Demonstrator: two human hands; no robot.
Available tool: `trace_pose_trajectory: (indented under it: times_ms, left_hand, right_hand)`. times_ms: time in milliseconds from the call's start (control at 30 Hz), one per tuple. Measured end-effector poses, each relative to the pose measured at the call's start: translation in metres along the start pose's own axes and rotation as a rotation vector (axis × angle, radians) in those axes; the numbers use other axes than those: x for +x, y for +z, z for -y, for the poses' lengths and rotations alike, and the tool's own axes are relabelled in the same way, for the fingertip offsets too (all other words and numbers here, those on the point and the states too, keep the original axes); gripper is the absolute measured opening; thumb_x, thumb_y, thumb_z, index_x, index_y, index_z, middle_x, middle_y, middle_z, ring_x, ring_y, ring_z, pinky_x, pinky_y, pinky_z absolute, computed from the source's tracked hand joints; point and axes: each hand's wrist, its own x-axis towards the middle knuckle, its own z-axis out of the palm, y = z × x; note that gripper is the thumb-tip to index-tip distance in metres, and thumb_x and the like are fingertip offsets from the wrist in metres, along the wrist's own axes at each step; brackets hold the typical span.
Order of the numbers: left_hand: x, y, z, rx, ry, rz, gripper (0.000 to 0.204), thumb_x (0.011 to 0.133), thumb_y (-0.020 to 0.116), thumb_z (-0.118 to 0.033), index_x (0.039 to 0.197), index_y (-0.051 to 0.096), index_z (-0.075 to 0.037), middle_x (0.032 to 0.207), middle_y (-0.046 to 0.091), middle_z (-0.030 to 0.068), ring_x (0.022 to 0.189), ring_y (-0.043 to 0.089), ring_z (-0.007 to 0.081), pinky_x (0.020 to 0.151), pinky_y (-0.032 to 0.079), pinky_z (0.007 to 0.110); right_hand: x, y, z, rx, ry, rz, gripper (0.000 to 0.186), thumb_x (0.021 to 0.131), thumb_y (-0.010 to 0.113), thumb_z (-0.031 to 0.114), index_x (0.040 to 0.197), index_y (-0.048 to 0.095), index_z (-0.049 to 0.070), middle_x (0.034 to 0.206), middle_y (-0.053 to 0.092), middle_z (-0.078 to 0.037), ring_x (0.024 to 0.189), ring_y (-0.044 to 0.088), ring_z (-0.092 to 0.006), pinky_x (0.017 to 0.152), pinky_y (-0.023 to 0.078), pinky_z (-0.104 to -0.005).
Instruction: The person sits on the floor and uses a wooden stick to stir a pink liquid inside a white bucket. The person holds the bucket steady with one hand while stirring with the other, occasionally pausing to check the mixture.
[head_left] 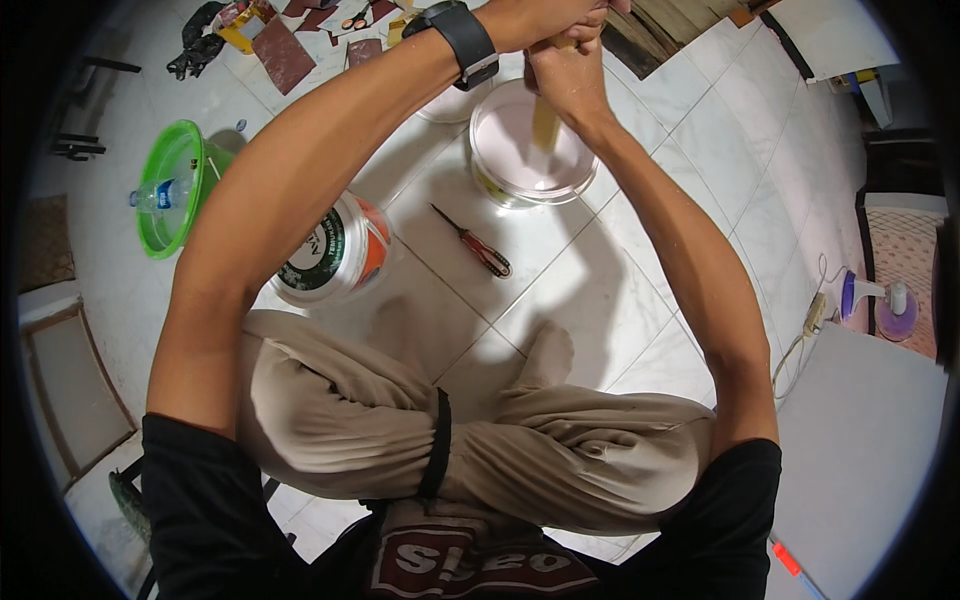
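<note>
Both of my hands grip a wooden stick [545, 122] that stands in a white bucket [492, 180] holding pale pink paint. My left hand [545, 18], with a black watch [463, 40] on its wrist, is closed around the stick's top. Just below it, my right hand [566, 75] is wrapped around the same stick above the bucket. The stick's lower end dips into the paint. I sit cross-legged on the white tiled floor in beige trousers.
A red-handled screwdriver [474, 242] lies on the tiles near the bucket. A closed paint tub [335, 250] sits by my left arm. A green basin [170, 185] with a plastic bottle is at left. Sandpaper sheets [283, 52] and scissors lie beyond. A white board [860, 440] is at right.
</note>
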Motion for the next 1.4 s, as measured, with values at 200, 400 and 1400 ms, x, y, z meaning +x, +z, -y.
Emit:
trace_pose_trajectory:
  times_ms: [200,400,1400]
  left_hand:
    - [-0.012,0.052,-0.028,0.404,0.266,-0.118,0.021,0.085,0.063,-0.009,0.067,0.061,0.000,0.052,0.053,0.0052,0.042,0.051,0.0138,0.042,0.045,0.030]
    - [0.004,-0.009,0.004,-0.068,0.045,-0.010,0.021,0.085,0.063,-0.009,0.066,0.062,0.000,0.053,0.056,0.0052,0.042,0.053,0.0131,0.039,0.044,0.031]
    - [0.006,0.014,-0.015,0.183,-0.055,0.024,0.021,0.085,0.062,-0.009,0.065,0.061,-0.001,0.051,0.051,0.0031,0.041,0.048,0.0112,0.040,0.041,0.031]
  right_hand:
    - [0.013,-0.013,-0.068,-0.132,-0.186,-0.183,0.039,0.086,0.068,0.012,0.121,0.056,0.000,0.101,0.067,-0.012,0.093,0.063,-0.0223,0.081,0.053,-0.0398]
    - [0.016,-0.006,-0.021,-0.076,0.036,0.055,0.009,0.085,0.065,0.008,0.088,0.060,0.001,0.077,0.065,-0.007,0.067,0.061,-0.0170,0.057,0.048,-0.0340]
    - [0.005,-0.003,-0.038,-0.230,-0.219,-0.035,0.003,0.086,0.060,0.005,0.089,0.058,0.004,0.066,0.059,-0.003,0.060,0.059,-0.0167,0.051,0.045,-0.0322]
